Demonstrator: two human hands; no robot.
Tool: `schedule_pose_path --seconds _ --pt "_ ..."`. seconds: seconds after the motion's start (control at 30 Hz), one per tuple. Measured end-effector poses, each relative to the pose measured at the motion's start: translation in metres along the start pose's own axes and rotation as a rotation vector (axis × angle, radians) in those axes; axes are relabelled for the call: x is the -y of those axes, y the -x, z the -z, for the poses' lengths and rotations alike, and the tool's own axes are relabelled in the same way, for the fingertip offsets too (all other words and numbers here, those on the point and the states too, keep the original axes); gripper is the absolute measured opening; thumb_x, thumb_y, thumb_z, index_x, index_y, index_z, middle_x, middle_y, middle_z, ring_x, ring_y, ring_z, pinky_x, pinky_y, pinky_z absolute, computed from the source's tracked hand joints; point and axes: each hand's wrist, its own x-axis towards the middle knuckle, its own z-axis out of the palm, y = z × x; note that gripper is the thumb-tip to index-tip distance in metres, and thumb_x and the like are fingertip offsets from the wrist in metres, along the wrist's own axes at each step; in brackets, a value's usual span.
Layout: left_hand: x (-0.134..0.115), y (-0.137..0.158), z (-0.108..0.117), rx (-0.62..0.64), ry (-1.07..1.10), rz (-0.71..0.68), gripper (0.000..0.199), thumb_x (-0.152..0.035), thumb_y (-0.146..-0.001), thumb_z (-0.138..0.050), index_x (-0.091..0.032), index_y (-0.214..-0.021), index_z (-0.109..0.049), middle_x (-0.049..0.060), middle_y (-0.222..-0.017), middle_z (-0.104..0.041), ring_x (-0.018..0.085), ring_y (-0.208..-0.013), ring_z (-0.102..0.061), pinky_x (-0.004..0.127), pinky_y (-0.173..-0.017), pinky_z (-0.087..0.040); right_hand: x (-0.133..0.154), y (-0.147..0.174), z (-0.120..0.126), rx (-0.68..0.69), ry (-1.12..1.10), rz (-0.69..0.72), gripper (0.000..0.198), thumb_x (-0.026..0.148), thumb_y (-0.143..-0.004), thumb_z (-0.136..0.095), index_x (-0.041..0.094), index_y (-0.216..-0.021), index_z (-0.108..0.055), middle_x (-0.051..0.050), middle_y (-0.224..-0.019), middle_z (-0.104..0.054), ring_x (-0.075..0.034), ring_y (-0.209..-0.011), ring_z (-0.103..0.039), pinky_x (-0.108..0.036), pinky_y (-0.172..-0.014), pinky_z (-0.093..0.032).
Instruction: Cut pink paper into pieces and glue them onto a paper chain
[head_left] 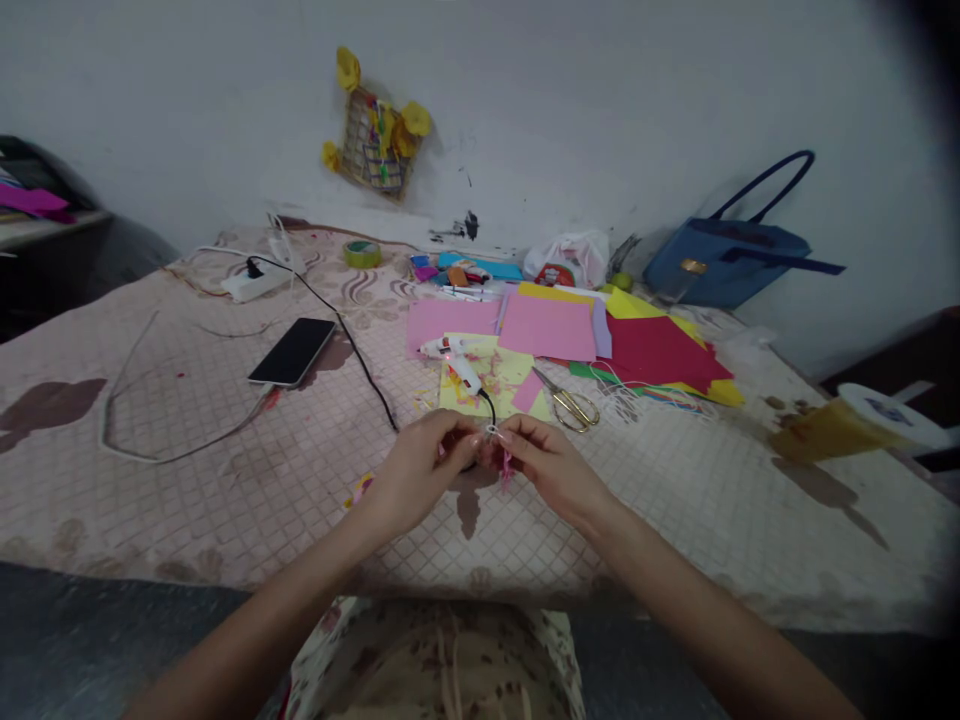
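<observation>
At the near middle of the table my left hand (435, 455) and my right hand (551, 465) meet, thumbs and fingers pinched. Between the fingertips a small white loop (492, 430) shows, string-like, and both hands grip it. Below my right fingertips hangs a frilly pink piece (507, 468); whether it is joined to the loop is hidden. Just beyond the hands lies a white glue gun (463, 372) with a red light, on a stained pale yellow sheet (491, 362). Gold-handled scissors (574, 408) lie to the right of the sheet.
Coloured paper sheets (551, 328) and loose strings (630, 393) lie beyond. A phone (294, 350) on its cable, a power strip (262, 282) and green tape (362, 253) are on the left. On the right are a blue bag (720, 265) and a tilted tub (847, 430). A black cord (360, 355) crosses the cloth.
</observation>
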Motion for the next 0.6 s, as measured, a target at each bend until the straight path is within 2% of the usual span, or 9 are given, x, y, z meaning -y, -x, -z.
schedule_pose_path --seconds 0.13,0.23,0.37,0.47,0.6 --pt "0.0 0.002 -0.005 -0.01 -0.041 -0.021 0.02 -0.031 -0.082 -0.052 -0.019 -0.096 -0.06 0.004 -0.089 -0.06 0.015 -0.078 -0.055 0.025 -0.064 -0.042 0.0 0.0 -0.001 -0.035 -0.022 0.013 0.018 0.036 -0.078 -0.059 0.018 -0.076 -0.057 -0.001 -0.074 -0.06 -0.011 -0.064 -0.052 -0.023 -0.058 -0.041" --pt "0.001 0.001 -0.009 -0.046 -0.161 -0.074 0.018 -0.029 -0.081 -0.055 -0.02 -0.094 -0.062 0.005 -0.088 -0.06 0.017 -0.081 -0.055 0.028 -0.071 -0.043 0.002 0.001 -0.003 -0.053 0.046 0.045 0.019 0.037 -0.079 -0.057 0.018 -0.076 -0.058 -0.001 -0.075 -0.06 -0.011 -0.067 -0.052 -0.024 -0.062 -0.042" --pt "0.001 -0.002 -0.012 -0.044 -0.378 -0.193 0.018 -0.024 -0.085 -0.046 -0.018 -0.084 -0.063 0.006 -0.081 -0.06 0.018 -0.078 -0.053 0.031 -0.071 -0.041 0.002 0.003 -0.005 -0.107 0.123 0.08 0.021 0.038 -0.077 -0.059 0.018 -0.073 -0.057 0.001 -0.066 -0.056 -0.011 -0.061 -0.05 -0.023 -0.058 -0.042" --pt "-0.001 -0.003 -0.011 -0.004 -0.511 -0.278 0.022 -0.023 -0.087 -0.042 -0.016 -0.082 -0.062 0.008 -0.079 -0.059 0.019 -0.077 -0.05 0.033 -0.072 -0.04 0.003 0.005 -0.006 -0.131 0.071 0.026 0.022 0.039 -0.075 -0.06 0.018 -0.073 -0.057 0.002 -0.062 -0.054 -0.01 -0.056 -0.049 -0.023 -0.053 -0.044" --pt "-0.003 -0.004 -0.003 -0.014 -0.517 -0.299 0.024 -0.02 -0.088 -0.037 -0.015 -0.075 -0.057 0.007 -0.077 -0.056 0.018 -0.077 -0.048 0.032 -0.073 -0.038 0.007 0.007 -0.004 -0.121 0.026 -0.032 0.02 0.038 -0.075 -0.06 0.019 -0.074 -0.057 0.001 -0.064 -0.058 -0.009 -0.052 -0.051 -0.024 -0.054 -0.046"
